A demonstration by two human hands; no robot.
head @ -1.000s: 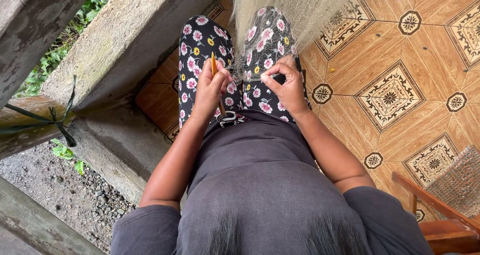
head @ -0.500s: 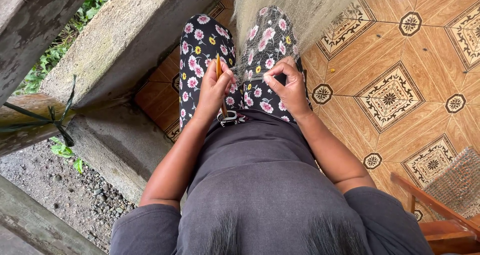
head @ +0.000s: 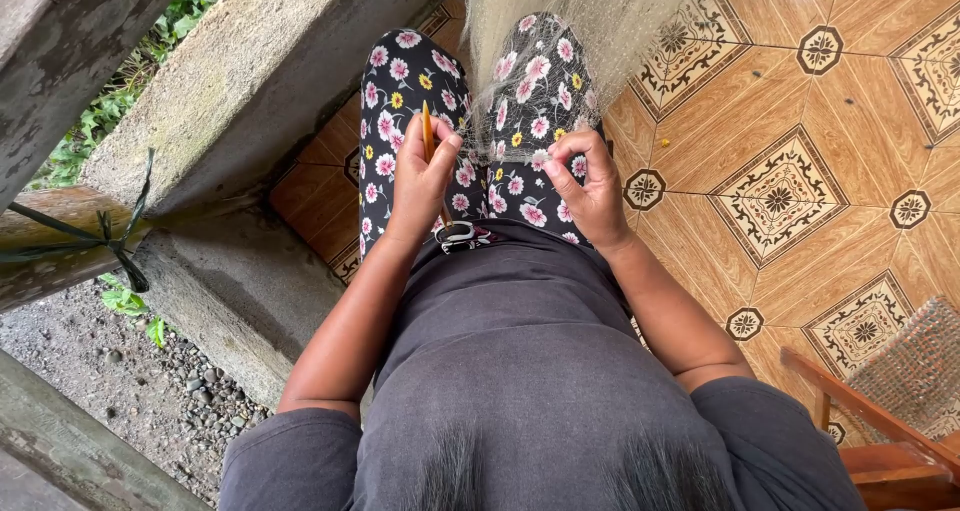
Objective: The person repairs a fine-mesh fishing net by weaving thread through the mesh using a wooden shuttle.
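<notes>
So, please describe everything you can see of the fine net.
The fine net is pale, thin, see-through mesh, like nylon thread. It hangs from beyond the top edge and drapes over the flowered trousers. The right hand pinches its lower edge; the left hand holds a thin orange tool beside it.

– What's the floor like?
– Orange-brown tiles (head: 800, 181) with dark diamond patterns, in daylight.
– And around it?
– A rough concrete ledge (head: 250, 81) on the left, gravel (head: 110, 371) and green plants (head: 120, 121) beyond, a wooden chair (head: 880, 441) lower right.
</notes>
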